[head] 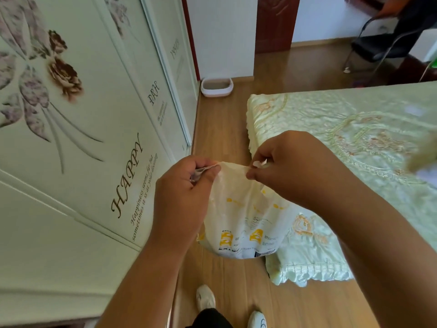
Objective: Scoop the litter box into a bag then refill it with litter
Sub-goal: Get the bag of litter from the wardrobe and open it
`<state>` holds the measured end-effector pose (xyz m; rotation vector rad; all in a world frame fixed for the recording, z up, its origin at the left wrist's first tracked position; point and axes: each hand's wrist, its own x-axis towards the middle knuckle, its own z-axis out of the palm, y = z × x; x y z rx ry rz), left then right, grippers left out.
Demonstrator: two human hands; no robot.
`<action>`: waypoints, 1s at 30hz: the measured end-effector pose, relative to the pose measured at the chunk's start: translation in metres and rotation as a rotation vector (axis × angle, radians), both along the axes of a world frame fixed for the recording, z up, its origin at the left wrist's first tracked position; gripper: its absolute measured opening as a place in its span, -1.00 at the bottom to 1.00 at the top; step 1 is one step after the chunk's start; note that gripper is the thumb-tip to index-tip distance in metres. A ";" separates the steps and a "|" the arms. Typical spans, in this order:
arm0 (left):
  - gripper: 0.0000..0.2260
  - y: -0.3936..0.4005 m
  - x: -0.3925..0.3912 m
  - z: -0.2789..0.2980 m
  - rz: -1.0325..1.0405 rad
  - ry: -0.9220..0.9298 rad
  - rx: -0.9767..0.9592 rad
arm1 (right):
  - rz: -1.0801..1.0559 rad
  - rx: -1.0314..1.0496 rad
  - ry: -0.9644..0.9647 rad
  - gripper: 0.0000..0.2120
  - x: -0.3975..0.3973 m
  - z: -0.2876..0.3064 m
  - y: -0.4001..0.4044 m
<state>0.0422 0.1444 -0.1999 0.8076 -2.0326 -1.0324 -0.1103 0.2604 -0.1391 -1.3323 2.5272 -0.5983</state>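
Note:
A white plastic bag (243, 223) with yellow print hangs in front of me, above the wooden floor. My left hand (182, 195) pinches its top edge on the left. My right hand (298, 169) pinches the same edge on the right, and the rim is stretched between them. Far ahead, a white litter box (216, 86) with grey litter inside sits on the floor against the wall, beside the wardrobe's end.
A wardrobe with flower-printed sliding doors (94, 129) runs along the left. A bed with a pale green cover (354, 143) fills the right. A strip of wooden floor (220, 138) leads between them to the box. My feet in white shoes (205, 297) stand below.

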 end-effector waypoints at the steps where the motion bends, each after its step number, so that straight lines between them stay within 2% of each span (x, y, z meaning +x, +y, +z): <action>1: -0.89 -0.005 -0.006 0.000 -0.005 -0.001 -0.005 | -0.009 -0.006 0.004 -0.87 -0.005 -0.001 -0.004; 8: -0.94 -0.061 -0.047 -0.008 -0.031 0.009 0.033 | -0.029 0.018 -0.020 -0.88 -0.041 -0.004 -0.057; 16: -0.95 -0.161 -0.095 -0.012 -0.059 0.010 0.080 | -0.066 0.058 0.037 -0.88 -0.080 -0.003 -0.151; 26: -0.91 -0.274 -0.147 0.003 -0.097 -0.015 -0.014 | -0.148 0.003 -0.004 -0.89 -0.125 -0.001 -0.254; 30: -0.96 -0.312 -0.174 0.004 -0.099 -0.015 -0.018 | -0.154 -0.025 -0.029 -0.89 -0.151 -0.003 -0.292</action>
